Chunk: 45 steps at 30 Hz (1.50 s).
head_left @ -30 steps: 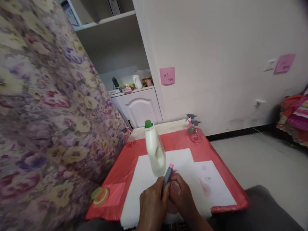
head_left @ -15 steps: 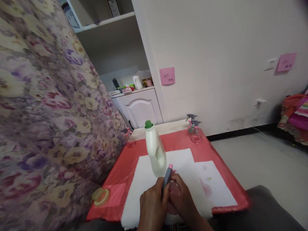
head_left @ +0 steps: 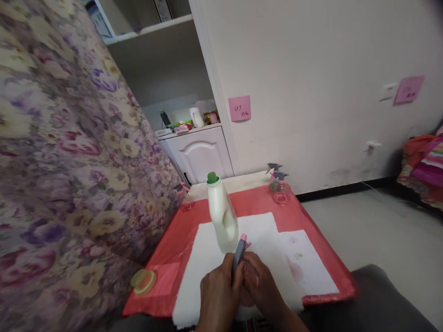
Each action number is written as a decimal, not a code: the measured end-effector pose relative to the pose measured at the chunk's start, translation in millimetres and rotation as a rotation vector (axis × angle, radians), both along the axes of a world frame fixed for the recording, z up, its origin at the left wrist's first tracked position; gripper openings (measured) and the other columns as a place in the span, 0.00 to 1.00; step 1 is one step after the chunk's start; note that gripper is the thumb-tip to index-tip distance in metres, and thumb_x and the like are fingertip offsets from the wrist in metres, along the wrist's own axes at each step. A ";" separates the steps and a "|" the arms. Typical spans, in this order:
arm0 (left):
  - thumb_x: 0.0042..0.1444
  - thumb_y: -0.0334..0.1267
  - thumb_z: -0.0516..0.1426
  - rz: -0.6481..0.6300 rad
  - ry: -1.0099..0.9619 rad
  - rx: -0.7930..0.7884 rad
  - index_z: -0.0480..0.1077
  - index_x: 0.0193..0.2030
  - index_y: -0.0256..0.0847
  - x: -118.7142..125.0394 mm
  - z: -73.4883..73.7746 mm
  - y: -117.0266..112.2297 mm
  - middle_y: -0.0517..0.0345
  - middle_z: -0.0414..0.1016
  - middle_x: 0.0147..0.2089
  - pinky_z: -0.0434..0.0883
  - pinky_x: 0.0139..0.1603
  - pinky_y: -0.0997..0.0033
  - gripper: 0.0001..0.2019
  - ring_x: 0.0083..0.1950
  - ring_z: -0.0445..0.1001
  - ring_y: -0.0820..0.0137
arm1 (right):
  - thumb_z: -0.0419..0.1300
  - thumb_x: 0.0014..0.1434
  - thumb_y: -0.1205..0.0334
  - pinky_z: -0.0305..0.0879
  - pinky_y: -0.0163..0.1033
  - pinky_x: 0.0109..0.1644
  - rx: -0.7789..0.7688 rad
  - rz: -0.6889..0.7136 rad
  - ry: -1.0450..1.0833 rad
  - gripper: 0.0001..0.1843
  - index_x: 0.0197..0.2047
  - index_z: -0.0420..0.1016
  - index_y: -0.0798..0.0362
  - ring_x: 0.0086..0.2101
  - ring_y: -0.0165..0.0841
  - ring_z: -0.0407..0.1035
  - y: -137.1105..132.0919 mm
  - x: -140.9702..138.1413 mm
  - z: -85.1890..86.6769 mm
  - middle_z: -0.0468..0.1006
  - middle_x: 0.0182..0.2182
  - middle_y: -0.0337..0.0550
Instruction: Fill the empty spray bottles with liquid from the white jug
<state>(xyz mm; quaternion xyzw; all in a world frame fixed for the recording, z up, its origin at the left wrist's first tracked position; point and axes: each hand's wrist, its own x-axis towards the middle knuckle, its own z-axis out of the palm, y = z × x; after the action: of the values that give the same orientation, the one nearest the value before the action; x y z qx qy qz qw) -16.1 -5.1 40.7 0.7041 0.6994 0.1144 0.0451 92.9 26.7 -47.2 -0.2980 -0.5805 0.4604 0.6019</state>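
Note:
Close to me, over the white cloth [head_left: 207, 258], a small spray bottle [head_left: 239, 251] with a grey head and pink nozzle is in both hands. My left hand [head_left: 218, 293] is closed round the grey spray head. My right hand [head_left: 266, 287] is wrapped about the neck and upper part of the clear pinkish body; the fingers hide much of it. Just beyond them stands a pale green-white jug [head_left: 223, 216] with a handle, its mouth uncapped and green inside the opening.
Spray bottles stand at the back right [head_left: 282, 193] and back left [head_left: 186, 199] of the red table cover [head_left: 162, 258]. A yellowish round lid [head_left: 143, 281] lies front left. A stained white sheet [head_left: 311, 258] is on the right. A floral curtain [head_left: 69, 161] hangs along the left side.
Both hands stay on the spray bottle, with the right fingers shifted slightly round its neck. The whole view has drifted a little; the jug and other bottles stand as before.

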 end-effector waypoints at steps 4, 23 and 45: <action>0.67 0.43 0.48 0.006 0.017 0.015 0.69 0.47 0.50 0.1 -2.0 0.2 0.61 0.83 0.33 0.60 0.29 0.72 0.10 0.36 0.82 0.62 | 0.63 0.57 0.51 0.72 0.41 0.47 -0.105 -0.048 0.005 0.12 0.39 0.73 0.50 0.41 0.39 0.74 0.9 -1.9 0.4 0.78 0.37 0.44; 0.66 0.42 0.47 0.012 -0.073 0.020 0.70 0.49 0.47 1.8 -2.8 0.7 0.59 0.82 0.33 0.63 0.31 0.72 0.13 0.35 0.81 0.63 | 0.61 0.59 0.52 0.73 0.47 0.51 -0.040 -0.093 0.021 0.17 0.49 0.73 0.47 0.46 0.42 0.73 -1.9 -9.0 -15.7 0.78 0.45 0.47; 0.50 0.42 0.60 0.034 -0.468 0.076 0.64 0.60 0.45 -11.9 -83.3 -12.0 0.52 0.73 0.53 0.72 0.52 0.63 0.29 0.51 0.73 0.60 | 0.67 0.46 0.57 0.65 0.56 0.61 -0.116 -0.166 -0.337 0.42 0.63 0.59 0.56 0.57 0.52 0.67 -7.5 1.6 -79.7 0.70 0.58 0.60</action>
<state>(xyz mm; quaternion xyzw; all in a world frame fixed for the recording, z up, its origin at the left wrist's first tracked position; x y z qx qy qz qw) -28.0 -17.0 -42.5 0.6478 0.6767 0.3014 0.1774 94.6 19.1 -126.9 -0.4520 -0.6190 0.3854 0.5138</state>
